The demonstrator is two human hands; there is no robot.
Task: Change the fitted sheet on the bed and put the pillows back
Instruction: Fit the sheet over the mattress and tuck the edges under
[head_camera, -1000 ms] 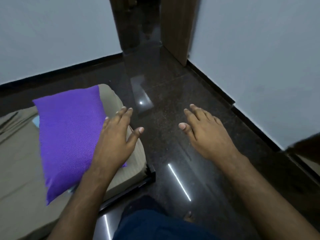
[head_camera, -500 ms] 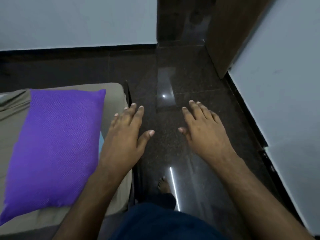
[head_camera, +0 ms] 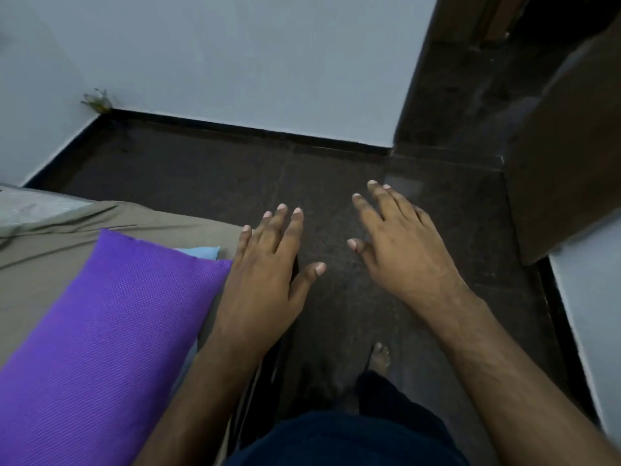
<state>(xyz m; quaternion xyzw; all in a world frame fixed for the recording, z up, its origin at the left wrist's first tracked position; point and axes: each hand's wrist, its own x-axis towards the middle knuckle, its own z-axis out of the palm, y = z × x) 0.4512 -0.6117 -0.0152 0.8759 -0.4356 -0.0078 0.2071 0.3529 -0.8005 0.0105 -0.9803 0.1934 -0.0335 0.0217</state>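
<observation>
— Dark speckled floor (head_camera: 235, 176), pale walls (head_camera: 235, 55) with a black skirting, brown door (head_camera: 564, 169) at right. And on the bed?

— Olive-brown fitted sheet (head_camera: 50, 260) over the bed, creased toward the far left corner. Purple pillow (head_camera: 111, 338) lying on top, reaching close to the bed's right edge. Sliver of light blue pillow (head_camera: 201, 253) peeking out from behind its far corner.

— Hands?

— Left hand (head_camera: 265, 280) palm down over the bed's right edge, just beside the purple pillow's corner; fingers straight and relaxed, thumb spread, gripping nothing. Cannot tell whether touching the pillow.

— And the other?

— Right hand (head_camera: 403, 260) out over the floor, well off the bed, fingers spread and loose, also holding nothing.

— Anything lower down?

— Bare foot (head_camera: 379, 358) on the floor beneath the right forearm, dark blue trousers (head_camera: 342, 438) at the bottom edge.
</observation>
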